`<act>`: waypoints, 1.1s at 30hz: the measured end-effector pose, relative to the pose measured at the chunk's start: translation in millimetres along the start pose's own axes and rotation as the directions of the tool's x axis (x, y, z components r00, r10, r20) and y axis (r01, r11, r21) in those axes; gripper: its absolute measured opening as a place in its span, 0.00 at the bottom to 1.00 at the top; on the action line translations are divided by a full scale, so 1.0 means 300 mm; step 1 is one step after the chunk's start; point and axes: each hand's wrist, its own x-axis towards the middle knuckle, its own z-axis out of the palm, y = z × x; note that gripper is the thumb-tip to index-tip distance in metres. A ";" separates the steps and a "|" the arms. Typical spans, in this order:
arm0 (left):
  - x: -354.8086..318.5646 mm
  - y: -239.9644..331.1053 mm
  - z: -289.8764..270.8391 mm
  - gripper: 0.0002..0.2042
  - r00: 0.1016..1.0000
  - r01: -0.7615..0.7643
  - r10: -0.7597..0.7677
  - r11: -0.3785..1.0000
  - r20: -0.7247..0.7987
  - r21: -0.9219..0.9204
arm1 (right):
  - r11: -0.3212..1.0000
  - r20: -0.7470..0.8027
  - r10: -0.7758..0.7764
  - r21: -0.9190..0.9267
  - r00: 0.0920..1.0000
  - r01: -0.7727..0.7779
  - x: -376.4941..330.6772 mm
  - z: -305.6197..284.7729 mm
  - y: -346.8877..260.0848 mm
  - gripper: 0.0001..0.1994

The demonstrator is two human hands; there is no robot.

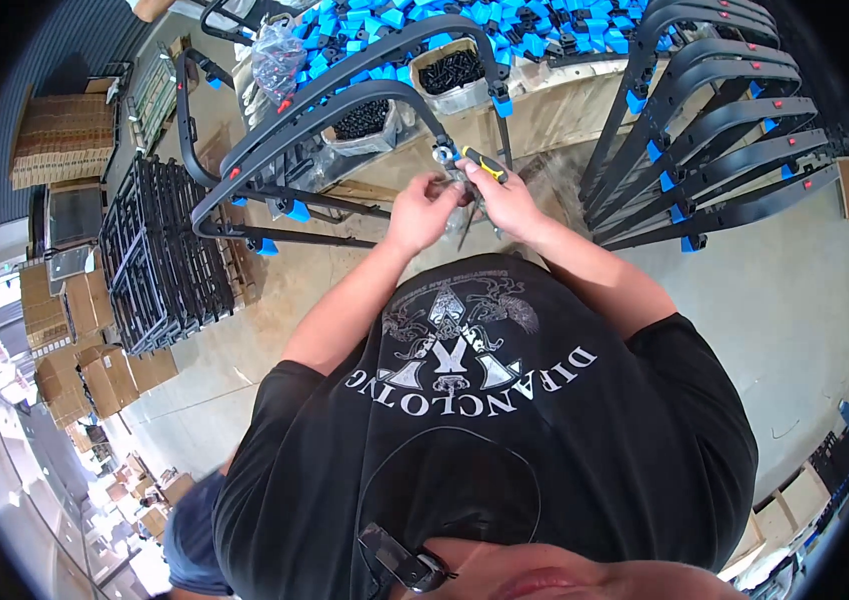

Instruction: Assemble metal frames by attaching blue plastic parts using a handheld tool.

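My left hand (423, 212) is closed in a pinch just below the end of a black curved tube frame (385, 88). What sits between its fingers is too small to make out. Close beside it, my right hand (511, 205) is wrapped round a tool with a yellow-and-black handle (486, 164); its working end is hidden. Right above the fingertips, a silver ring-shaped part (442, 155) shows at the tube's end, with a bit of blue next to it. Thin, dark, partly shiny pieces hang below the hands, too small to name.
Blue plastic caps (375, 28) are heaped on the bench ahead, near a bin of black bolts (450, 70) and a second bin of small black parts (360, 120). Black tube frames (715, 100) stand at right. Stacked black frames (160, 250) and cardboard boxes (65, 130) stand at left.
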 end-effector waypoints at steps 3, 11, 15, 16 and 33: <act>0.045 -0.072 0.045 0.16 0.965 0.238 -0.173 0.894 0.197 -0.380 | 0.997 0.080 0.015 -0.082 0.997 -0.008 -0.027 0.037 -0.058 0.17; 0.055 0.024 0.015 0.13 0.955 0.284 -0.292 0.950 -0.048 -0.129 | 0.938 -0.067 -0.050 -0.346 0.997 0.024 0.115 -0.150 -0.039 0.17; 0.091 0.006 0.009 0.26 0.946 0.305 -0.319 0.937 -0.062 -0.170 | 0.752 -0.155 -0.300 -0.646 0.941 0.134 0.143 -0.132 -0.114 0.20; 0.112 0.007 0.008 0.32 0.940 0.323 -0.340 0.915 -0.032 -0.244 | 0.817 -0.144 -0.246 -0.563 0.959 0.125 0.153 -0.122 -0.137 0.20; 0.162 0.080 0.004 0.23 0.899 0.431 -0.416 0.781 0.139 -0.451 | 0.997 -0.194 0.032 -0.056 0.980 -0.043 0.345 -0.136 -0.017 0.16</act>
